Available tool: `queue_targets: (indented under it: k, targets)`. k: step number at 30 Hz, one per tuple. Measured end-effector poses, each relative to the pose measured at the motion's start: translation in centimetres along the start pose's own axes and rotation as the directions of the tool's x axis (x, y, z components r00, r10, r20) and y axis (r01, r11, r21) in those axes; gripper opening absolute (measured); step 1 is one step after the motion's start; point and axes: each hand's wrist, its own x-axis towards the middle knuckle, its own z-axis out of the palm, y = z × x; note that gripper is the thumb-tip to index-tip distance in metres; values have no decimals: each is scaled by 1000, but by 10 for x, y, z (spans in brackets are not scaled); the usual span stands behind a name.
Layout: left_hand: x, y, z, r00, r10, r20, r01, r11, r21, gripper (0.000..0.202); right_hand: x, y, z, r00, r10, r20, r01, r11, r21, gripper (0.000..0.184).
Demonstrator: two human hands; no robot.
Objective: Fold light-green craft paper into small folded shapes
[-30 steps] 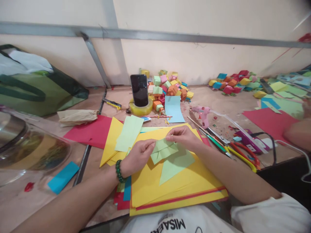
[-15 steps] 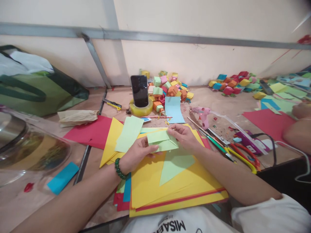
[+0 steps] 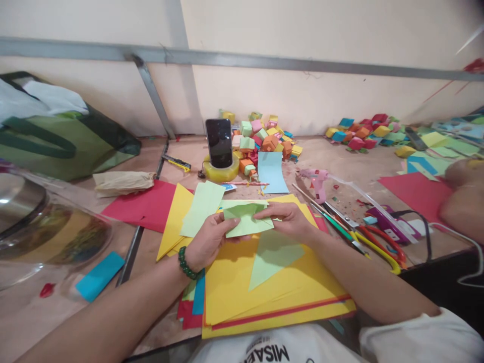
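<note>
A folded piece of light green paper (image 3: 249, 221) is held up between both hands. My left hand (image 3: 212, 233) pinches its left side, thumb in front and fingers behind. At the paper's right edge, my right hand (image 3: 288, 219) grips it, with the fingertips reaching onto its upper part. Below the hands lies a stack of yellow paper sheets (image 3: 234, 287), and a light green triangular piece (image 3: 274, 259) rests on it. Another light green sheet (image 3: 202, 209) lies at the stack's upper left, beside the left hand.
A phone (image 3: 219, 143) stands against a tape roll (image 3: 221, 171), near piled paper cubes (image 3: 270, 141). Right of the stack lie a pink glue gun (image 3: 318, 182), scissors (image 3: 340, 214) and orange-handled pliers (image 3: 381, 244). Another person's arm (image 3: 463, 201) is at far right. A plastic container (image 3: 75, 237) stands left.
The paper's folded flap has been lifted and spread, showing a wider inner face. My right hand has moved slightly lower, its fingers now reaching onto the paper.
</note>
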Motion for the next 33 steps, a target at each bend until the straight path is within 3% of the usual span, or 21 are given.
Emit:
queue_targets:
  k: [4,7,11,13,18,23,29,33]
  targets:
    - [-2,3,0,990,115,-78,-118,992,-41,32,2,1,-5,995,28,-100,-27,1000,7,15]
    - [-1,0,-2,952,278,-129,-276,961,36,34,4,-1,-7,985,51,-163,-47,999,27,17]
    - [2,-7,-5,921,389,10,-384,903,195,44,4,-2,-4,987,67,-147,-49,991,124,19]
    - [3,-7,-7,907,418,59,-419,877,236,39,3,-2,-1,992,86,-92,-66,976,206,21]
    - [-2,-3,-6,916,402,11,-383,863,331,21,2,-5,4,985,160,-60,-139,955,261,23]
    - [-4,-5,1,945,323,-59,-306,931,198,25,3,-6,8,975,182,-126,-144,954,261,27]
    - [-2,-7,1,955,292,-48,-282,948,148,33,3,-4,14,986,84,-145,-50,974,222,20]
    - [-4,-7,1,944,329,-33,-317,929,190,22,2,-5,14,988,65,-143,-38,982,187,19]
